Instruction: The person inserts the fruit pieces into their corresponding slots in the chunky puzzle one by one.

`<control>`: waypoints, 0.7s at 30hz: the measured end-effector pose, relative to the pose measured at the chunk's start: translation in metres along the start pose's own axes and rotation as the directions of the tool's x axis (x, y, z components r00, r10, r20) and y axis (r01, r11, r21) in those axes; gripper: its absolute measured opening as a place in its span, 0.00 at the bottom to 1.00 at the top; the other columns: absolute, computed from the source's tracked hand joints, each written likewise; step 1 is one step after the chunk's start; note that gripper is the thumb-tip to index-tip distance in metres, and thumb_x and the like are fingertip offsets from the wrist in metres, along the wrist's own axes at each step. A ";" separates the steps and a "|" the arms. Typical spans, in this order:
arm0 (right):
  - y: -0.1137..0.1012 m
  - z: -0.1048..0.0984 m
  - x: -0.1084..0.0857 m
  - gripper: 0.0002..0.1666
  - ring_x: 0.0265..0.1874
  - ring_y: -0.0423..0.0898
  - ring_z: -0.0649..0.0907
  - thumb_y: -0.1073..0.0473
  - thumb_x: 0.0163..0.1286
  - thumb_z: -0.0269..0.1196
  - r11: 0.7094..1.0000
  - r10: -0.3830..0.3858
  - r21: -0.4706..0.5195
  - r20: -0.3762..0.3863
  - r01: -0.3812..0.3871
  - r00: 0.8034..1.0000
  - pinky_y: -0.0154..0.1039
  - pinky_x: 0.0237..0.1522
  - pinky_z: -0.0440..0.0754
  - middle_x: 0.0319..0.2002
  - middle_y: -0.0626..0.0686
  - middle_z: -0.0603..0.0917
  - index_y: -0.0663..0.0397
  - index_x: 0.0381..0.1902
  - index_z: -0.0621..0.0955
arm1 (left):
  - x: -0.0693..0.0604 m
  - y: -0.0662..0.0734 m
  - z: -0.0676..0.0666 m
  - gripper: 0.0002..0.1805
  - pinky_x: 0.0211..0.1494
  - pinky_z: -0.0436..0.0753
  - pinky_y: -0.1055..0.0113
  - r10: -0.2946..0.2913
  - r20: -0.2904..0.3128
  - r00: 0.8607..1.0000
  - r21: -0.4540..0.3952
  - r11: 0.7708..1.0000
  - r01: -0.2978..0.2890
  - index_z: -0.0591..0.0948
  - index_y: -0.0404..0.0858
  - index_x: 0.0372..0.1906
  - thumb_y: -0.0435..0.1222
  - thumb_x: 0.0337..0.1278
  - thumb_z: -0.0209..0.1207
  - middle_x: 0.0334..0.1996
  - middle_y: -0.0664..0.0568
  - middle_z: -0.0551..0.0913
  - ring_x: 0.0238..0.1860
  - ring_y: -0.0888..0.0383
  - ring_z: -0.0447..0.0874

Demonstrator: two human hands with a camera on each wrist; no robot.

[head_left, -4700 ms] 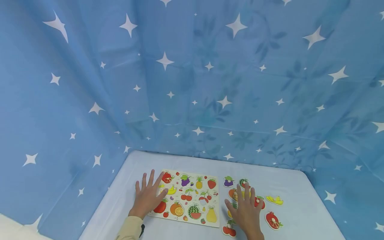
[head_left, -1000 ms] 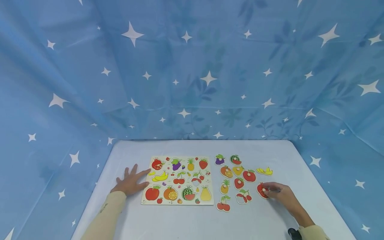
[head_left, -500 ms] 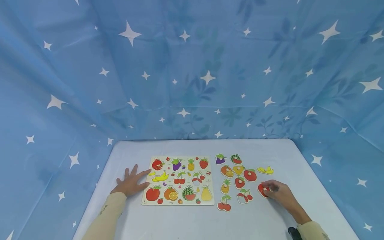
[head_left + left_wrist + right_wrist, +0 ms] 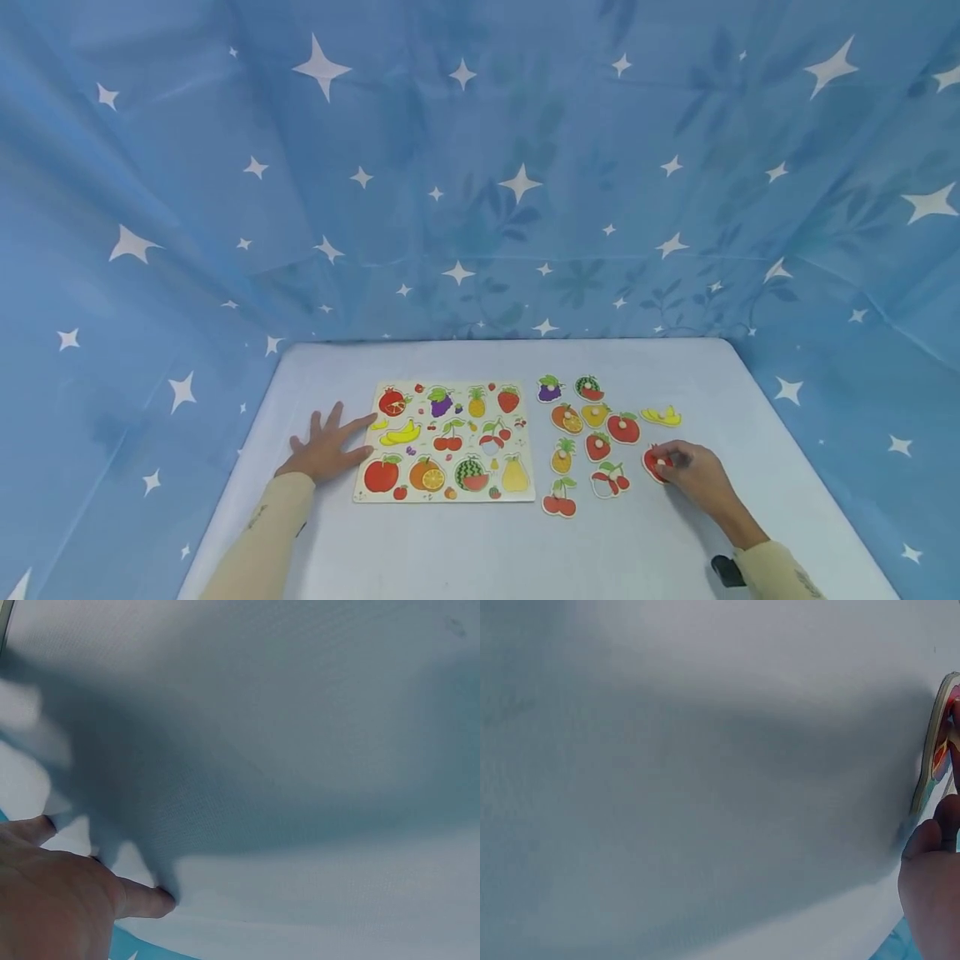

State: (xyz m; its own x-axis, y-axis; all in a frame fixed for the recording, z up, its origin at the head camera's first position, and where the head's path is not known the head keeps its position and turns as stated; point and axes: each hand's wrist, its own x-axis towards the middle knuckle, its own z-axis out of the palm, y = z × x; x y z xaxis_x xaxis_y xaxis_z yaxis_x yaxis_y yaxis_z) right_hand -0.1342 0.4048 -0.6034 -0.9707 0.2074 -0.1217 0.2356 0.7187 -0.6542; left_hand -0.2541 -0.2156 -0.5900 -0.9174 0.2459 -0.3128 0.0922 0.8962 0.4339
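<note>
A fruit puzzle board (image 4: 468, 446) lies on the worktop (image 4: 450, 558). The left hand (image 4: 322, 450), fingers spread wide, touches the board's left edge; well right of the board, the right hand (image 4: 696, 475) pinches a red pomegranate piece (image 4: 651, 467), loose fruit pieces (image 4: 623, 431) between.

The person's right hand (image 4: 697, 477), spread over the middle of the loose pieces 4.7 seconds ago, has moved toward the right edge of the white-covered table (image 4: 450, 554) and now pinches the red, knobbed wooden pomegranate piece (image 4: 653, 468), then untouched. The red strawberry piece (image 4: 597, 448) and red-and-white cherry piece (image 4: 610, 481), hidden then, now lie uncovered. The left hand (image 4: 322, 452) has drawn back toward the table's left edge; its thumb, then well over the cream printed fruit board (image 4: 423, 497), reaches only its left edge.
</note>
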 end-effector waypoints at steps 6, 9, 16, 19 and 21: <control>-0.008 -0.013 0.001 0.11 0.38 0.51 0.78 0.68 0.67 0.72 1.000 0.020 -0.002 -0.005 -0.020 1.000 0.38 0.32 0.77 0.42 0.55 0.88 0.63 0.48 0.88 | 0.002 0.002 -0.001 0.42 0.66 0.37 0.11 0.000 0.002 1.000 -0.009 1.000 0.000 0.69 0.53 0.83 0.58 0.68 0.66 0.84 0.28 0.43 0.79 0.17 0.30; -0.016 -0.015 0.004 0.13 0.40 0.53 0.78 0.68 0.69 0.71 1.000 0.016 0.013 0.002 -0.016 1.000 0.37 0.31 0.79 0.43 0.56 0.87 0.65 0.50 0.88 | -0.002 0.000 0.000 0.41 0.67 0.38 0.11 -0.006 -0.015 1.000 -0.009 1.000 0.006 0.70 0.53 0.82 0.57 0.68 0.67 0.84 0.28 0.43 0.79 0.18 0.31; -0.037 -0.013 0.019 0.14 0.43 0.55 0.77 0.65 0.73 0.69 0.999 -0.031 0.043 0.016 0.030 0.999 0.36 0.31 0.79 0.43 0.57 0.84 0.65 0.53 0.87 | -0.004 0.000 0.001 0.40 0.67 0.39 0.11 -0.007 -0.039 0.999 -0.016 1.000 0.006 0.71 0.53 0.81 0.56 0.68 0.67 0.84 0.27 0.45 0.79 0.17 0.33; -0.050 -0.009 0.030 0.13 0.42 0.54 0.78 0.65 0.72 0.70 0.997 -0.071 0.037 0.005 0.071 0.997 0.37 0.31 0.79 0.43 0.56 0.85 0.65 0.51 0.87 | -0.002 0.000 0.002 0.40 0.67 0.39 0.12 -0.006 -0.038 0.999 -0.011 1.000 0.006 0.71 0.54 0.81 0.57 0.68 0.66 0.84 0.29 0.45 0.80 0.18 0.33; -0.059 -0.005 0.037 0.12 0.41 0.54 0.78 0.66 0.71 0.71 0.994 -0.103 0.044 0.001 0.103 0.995 0.37 0.30 0.79 0.42 0.56 0.85 0.65 0.50 0.87 | -0.002 0.003 0.002 0.39 0.68 0.39 0.12 -0.001 -0.038 0.999 -0.002 1.000 0.001 0.71 0.55 0.81 0.58 0.69 0.66 0.85 0.29 0.45 0.80 0.19 0.33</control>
State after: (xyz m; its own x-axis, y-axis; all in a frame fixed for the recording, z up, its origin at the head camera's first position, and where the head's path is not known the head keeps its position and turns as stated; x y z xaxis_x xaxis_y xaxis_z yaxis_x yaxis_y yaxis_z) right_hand -0.1842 0.3734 -0.5656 -0.9898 0.1320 -0.0543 0.1323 0.7060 -0.6957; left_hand -0.2516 -0.2128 -0.5901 -0.9316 0.2303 -0.2812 0.0902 0.8959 0.4350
